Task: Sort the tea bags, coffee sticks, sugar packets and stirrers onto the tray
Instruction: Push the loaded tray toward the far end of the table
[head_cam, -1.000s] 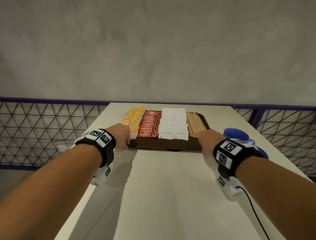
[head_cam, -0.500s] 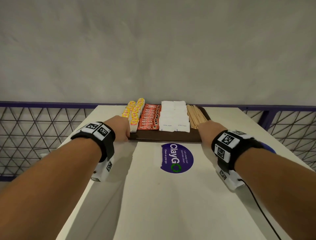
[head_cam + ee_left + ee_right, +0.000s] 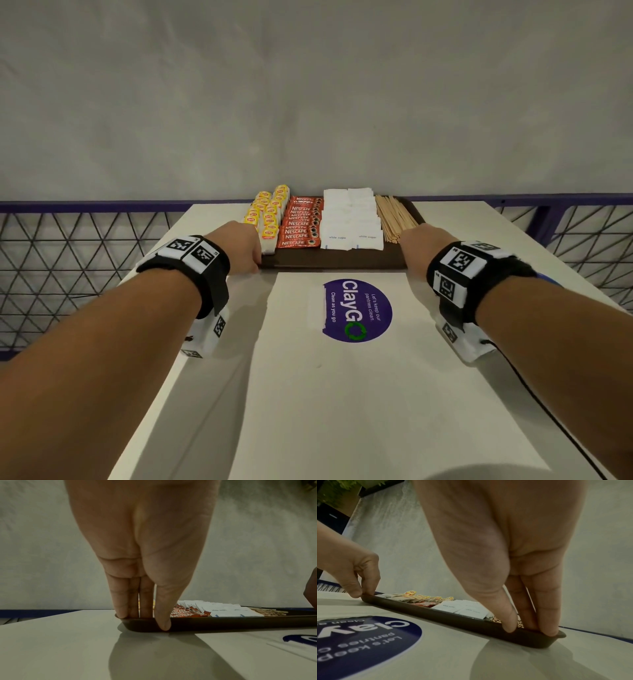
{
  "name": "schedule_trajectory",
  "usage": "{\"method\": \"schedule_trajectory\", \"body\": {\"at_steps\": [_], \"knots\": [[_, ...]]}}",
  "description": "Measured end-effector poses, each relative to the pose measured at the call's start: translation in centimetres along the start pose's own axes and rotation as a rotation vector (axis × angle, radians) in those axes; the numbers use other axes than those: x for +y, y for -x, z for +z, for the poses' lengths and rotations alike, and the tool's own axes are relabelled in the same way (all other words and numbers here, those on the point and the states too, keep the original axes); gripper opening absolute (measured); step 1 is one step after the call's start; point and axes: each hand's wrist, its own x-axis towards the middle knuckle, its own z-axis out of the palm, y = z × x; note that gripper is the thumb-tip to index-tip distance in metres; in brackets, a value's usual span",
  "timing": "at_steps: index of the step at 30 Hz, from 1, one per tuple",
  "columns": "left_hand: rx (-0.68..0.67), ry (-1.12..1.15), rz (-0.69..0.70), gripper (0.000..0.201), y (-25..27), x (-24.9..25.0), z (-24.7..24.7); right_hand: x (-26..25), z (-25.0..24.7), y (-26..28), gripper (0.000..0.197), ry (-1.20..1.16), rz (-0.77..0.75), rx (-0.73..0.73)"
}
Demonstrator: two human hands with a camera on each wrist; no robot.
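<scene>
Both your hands are on the tray (image 3: 334, 263), one at each near corner. Your left hand (image 3: 239, 245) pinches the near-left corner: fingers (image 3: 120, 601) over the rim and into the tray, thumb down against the outer wall, tip at the table (image 3: 342, 411). Your right hand (image 3: 423, 246) grips the near-right corner the same way: fingers (image 3: 546, 608) over the rim at the corner, thumb on the near edge just beside them.

The tray lies flat at the far end of the table, straight ahead between your wrists, its long near edge facing you.

Four groups lie in it, left to right:
- tea bags (image 3: 269, 216), yellow tags, in rows just beyond your left fingers.
- coffee sticks (image 3: 301, 222), red, stacked beside the tea bags.
- sugar packets (image 3: 351, 219), white, in two columns at centre-right.
- stirrers (image 3: 394, 217), wooden, bundled lengthwise at the right end, their near tips right by your right thumb.

From the right wrist, the stirrer ends (image 3: 496, 620) show between thumb and fingers; whether they touch the thumb can't be told.

A round purple sticker (image 3: 356, 310) sits on the table just short of the tray, between your forearms. Mesh railing (image 3: 68, 257) runs behind the table on both sides.
</scene>
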Motion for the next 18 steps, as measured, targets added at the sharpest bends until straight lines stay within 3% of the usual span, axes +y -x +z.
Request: {"method": "schedule_trajectory", "body": {"at_steps": [12, 15, 18], "knots": [[-0.046, -0.042, -0.008, 0.022, 0.4, 0.3, 0.1, 0.3, 0.1, 0.5, 0.027, -0.022, -0.037, -0.048], [-0.044, -0.085, -0.011, 0.026, 1.1, 0.7, -0.1, 1.5, -2.0, 1.7, 0.018, -0.118, -0.098, -0.083], [0.044, -0.13, 0.092, 0.029, 2.6, 2.8, -0.9, 4.5, -5.6, 5.7, 0.02, -0.274, -0.218, 0.026]]}}
